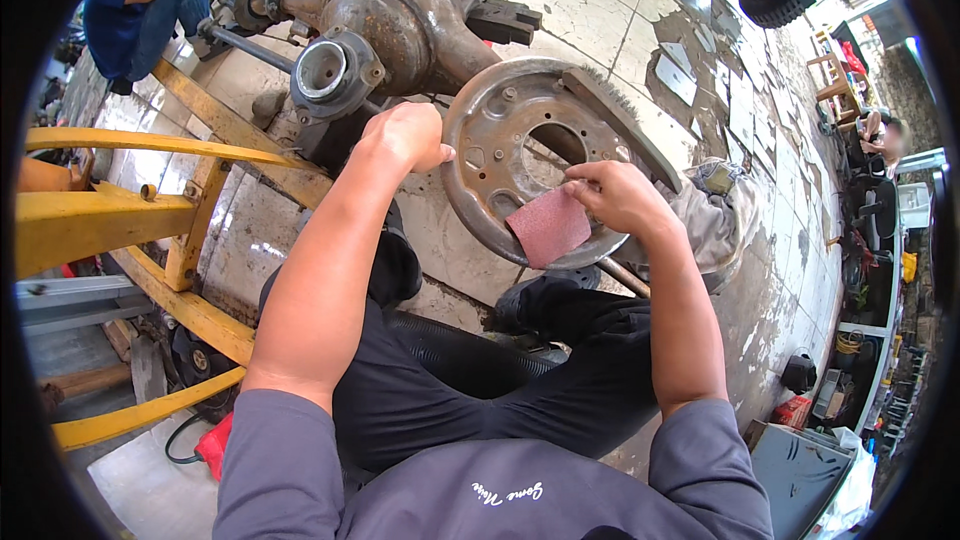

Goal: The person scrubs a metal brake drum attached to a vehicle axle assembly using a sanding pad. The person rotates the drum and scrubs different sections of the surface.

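A round, brownish metal brake backing plate with a large centre hole and several smaller holes stands tilted before my knees. My left hand is closed at its left edge, thumb against the rim; its other fingers are mostly hidden from view. Between the thumb and fingers of my right hand is a piece of reddish sandpaper, lying over the lower part of the plate's face. Along the plate's upper right runs a curved brake shoe.
Beyond the plate lies a large rusty axle housing with a hub flange. Yellow metal framework fills the left side. A grey cloth lies right of the plate. Another person crouches at the far left.
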Tool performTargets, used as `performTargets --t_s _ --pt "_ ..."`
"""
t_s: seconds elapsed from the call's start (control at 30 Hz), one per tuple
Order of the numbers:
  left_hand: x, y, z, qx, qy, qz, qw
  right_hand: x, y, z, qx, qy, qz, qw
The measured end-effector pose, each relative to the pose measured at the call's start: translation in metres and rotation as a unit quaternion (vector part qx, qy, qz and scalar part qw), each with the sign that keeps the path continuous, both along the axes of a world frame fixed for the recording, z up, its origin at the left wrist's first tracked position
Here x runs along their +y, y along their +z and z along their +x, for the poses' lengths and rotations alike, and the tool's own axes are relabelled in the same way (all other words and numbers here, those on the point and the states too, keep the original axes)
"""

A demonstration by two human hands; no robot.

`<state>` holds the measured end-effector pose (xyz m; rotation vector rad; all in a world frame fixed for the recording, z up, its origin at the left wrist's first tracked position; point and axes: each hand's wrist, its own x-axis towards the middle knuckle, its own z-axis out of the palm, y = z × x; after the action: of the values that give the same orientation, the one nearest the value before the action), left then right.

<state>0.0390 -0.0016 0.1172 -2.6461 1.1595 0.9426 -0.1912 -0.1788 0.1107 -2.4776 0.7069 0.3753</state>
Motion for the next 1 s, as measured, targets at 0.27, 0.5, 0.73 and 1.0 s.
performTargets --t_s 0.27,0.5,0.73,1.0 --pt "0.002 -0.004 0.003 0.005 0.006 -0.013 1.0 0.001 -0.017 0.009 0.003 0.073 -0.042 0.996" --pt "0.003 -0.004 0.001 -0.001 0.01 -0.026 1.0 -0.015 -0.008 0.003 -0.056 -0.01 0.187 0.981" --pt "0.001 -0.001 0.0 -0.012 0.006 -0.024 1.0 -0.016 0.008 -0.006 -0.149 -0.08 0.238 0.956" --pt "0.005 -0.005 0.002 0.006 0.01 -0.039 0.999 0.002 -0.001 0.005 -0.153 -0.014 0.181 0.971"
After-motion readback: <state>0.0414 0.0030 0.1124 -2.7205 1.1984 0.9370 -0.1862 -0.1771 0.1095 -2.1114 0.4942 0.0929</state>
